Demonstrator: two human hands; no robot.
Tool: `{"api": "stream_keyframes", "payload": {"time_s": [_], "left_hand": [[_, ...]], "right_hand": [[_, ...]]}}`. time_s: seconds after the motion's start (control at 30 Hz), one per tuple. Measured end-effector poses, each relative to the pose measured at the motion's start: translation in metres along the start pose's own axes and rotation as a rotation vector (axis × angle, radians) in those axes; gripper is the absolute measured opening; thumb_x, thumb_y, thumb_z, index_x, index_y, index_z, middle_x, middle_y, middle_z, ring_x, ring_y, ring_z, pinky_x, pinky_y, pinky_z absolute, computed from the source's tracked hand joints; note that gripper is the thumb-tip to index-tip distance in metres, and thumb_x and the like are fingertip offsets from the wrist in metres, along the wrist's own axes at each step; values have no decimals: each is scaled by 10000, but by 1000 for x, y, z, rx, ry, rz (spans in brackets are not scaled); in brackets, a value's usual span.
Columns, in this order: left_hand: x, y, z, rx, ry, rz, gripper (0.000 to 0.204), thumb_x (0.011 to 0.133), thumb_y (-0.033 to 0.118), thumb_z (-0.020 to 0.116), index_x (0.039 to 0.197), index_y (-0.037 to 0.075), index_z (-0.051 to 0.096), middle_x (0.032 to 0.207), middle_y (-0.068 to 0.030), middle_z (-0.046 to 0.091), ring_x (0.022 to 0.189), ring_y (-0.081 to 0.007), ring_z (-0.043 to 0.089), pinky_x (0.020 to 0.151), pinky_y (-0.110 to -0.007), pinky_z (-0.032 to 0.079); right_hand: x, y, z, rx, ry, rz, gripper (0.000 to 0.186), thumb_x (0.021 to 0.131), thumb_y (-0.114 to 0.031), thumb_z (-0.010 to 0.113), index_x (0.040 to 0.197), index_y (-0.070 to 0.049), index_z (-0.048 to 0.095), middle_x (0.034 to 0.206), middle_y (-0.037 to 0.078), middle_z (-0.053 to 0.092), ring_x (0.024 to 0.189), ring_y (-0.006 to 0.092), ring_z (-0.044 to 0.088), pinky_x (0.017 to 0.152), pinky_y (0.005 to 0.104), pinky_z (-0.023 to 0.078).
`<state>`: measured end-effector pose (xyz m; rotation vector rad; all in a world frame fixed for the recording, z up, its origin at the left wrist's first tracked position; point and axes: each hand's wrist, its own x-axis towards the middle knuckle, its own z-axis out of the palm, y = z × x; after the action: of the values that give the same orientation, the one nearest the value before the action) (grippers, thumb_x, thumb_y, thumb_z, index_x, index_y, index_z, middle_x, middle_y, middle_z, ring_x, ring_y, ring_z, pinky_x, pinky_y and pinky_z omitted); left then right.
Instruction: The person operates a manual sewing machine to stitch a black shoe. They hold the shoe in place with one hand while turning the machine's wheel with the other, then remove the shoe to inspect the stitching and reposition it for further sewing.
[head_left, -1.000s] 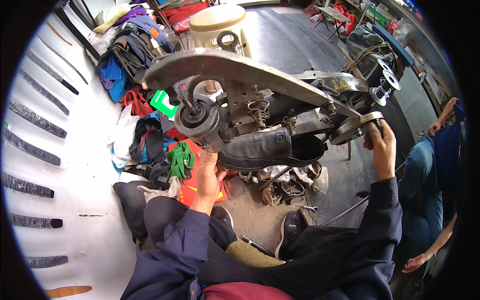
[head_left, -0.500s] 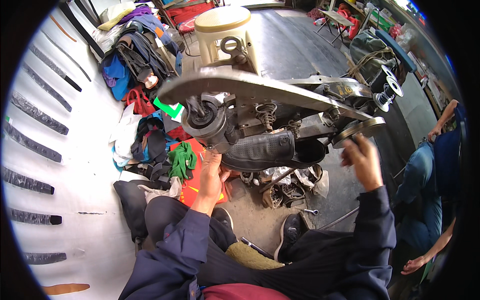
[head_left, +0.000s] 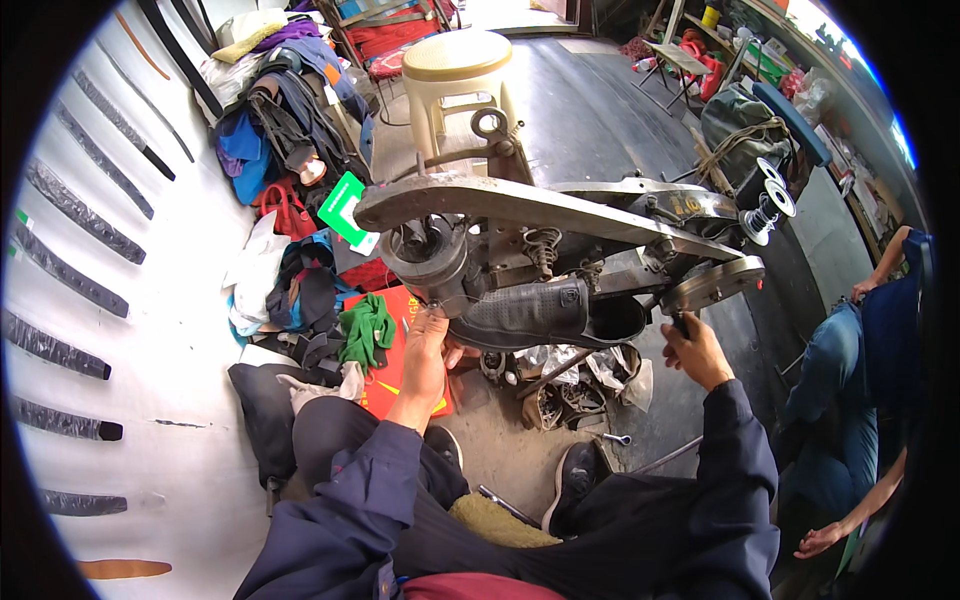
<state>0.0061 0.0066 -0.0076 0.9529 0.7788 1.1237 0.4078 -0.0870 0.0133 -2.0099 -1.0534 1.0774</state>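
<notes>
Big steel machine, black shoe tucked under its arm

Worn gray metal, long curved arm. The shoe's smooth and leather-looking with a perforated top, toe at the machine's head, presumably to keep it at the working end. Round metal wheel at the machine's right end. Left hand, below the machine's head: fingers pinching the toe, likely steadying it. Right hand, below the machine's right end: fingers look curled round the wheel's dark handle, probably for leverage.
</notes>
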Motion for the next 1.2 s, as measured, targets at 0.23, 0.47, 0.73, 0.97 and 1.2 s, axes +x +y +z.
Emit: {"api": "stream_keyframes", "payload": {"time_s": [0.23, 0.47, 0.73, 0.97, 1.2], "left_hand": [[-1, 8, 4, 9, 72, -58, 338, 1096, 352, 475, 1187, 63, 625, 888, -48, 698, 546, -88, 512, 492, -224, 361], [-2, 8, -1, 104, 86, -12, 295, 1083, 324, 541, 1240, 84, 607, 958, 3, 675, 685, -61, 586, 551, -195, 431], [-7, 28, 17, 357, 145, 540, 272, 1064, 243, 587, 1237, 36, 557, 1145, -36, 614, 1061, -110, 568, 974, -301, 452], [-11, 40, 13, 359, 164, 494, 199, 1074, 216, 571, 1110, 22, 599, 1057, -30, 631, 982, -104, 566, 920, -273, 451], [-10, 16, 8, 366, 115, 370, 345, 1063, 277, 561, 1309, 37, 530, 1238, -35, 600, 1136, -113, 534, 1041, -317, 391]], "right_hand": [[-25, -52, -59, 123, 381, -456, 165, 1028, -153, 605, 963, -4, 575, 739, 20, 597, 623, 88, 565, 551, 256, 461], [23, 30, -65, -31, 480, -125, 132, 1004, -139, 612, 1020, -15, 566, 707, 59, 601, 553, 131, 564, 494, 314, 456], [9, 24, 8, -32, 63, -80, 402, 973, -164, 623, 1342, -25, 545, 786, 102, 671, 605, 172, 645, 578, 340, 528], [8, 17, 9, -82, 75, -66, 422, 964, -162, 612, 1352, -13, 534, 797, 112, 680, 623, 185, 669, 595, 351, 540], [9, 21, 9, -99, 74, -74, 444, 955, -188, 627, 1350, -14, 526, 779, 128, 699, 612, 216, 693, 603, 366, 548]]}}
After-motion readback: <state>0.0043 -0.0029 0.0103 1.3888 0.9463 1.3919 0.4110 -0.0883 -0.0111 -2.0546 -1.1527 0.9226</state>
